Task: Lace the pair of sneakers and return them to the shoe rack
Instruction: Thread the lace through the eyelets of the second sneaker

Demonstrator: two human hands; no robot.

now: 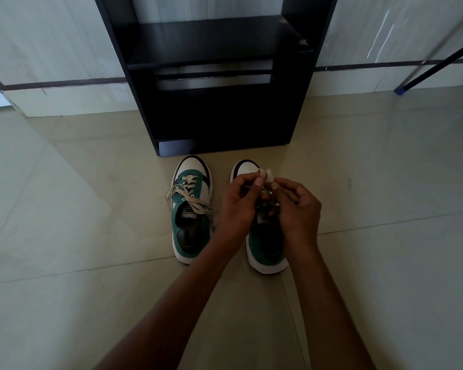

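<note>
White lace ends [265, 174] are pinched by the left hand [238, 206] and right hand [297, 209] above the right sneaker [265, 244]; the left sneaker [191, 209] stands beside the left hand.

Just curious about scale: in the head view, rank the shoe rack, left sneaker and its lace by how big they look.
1. shoe rack
2. left sneaker
3. lace

The rack stands farther away, yet looks largest.

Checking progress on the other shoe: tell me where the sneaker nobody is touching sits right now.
In the head view, the untouched sneaker sits on the floor, left of the sneaker being laced, toe just short of the black shoe rack.
</note>
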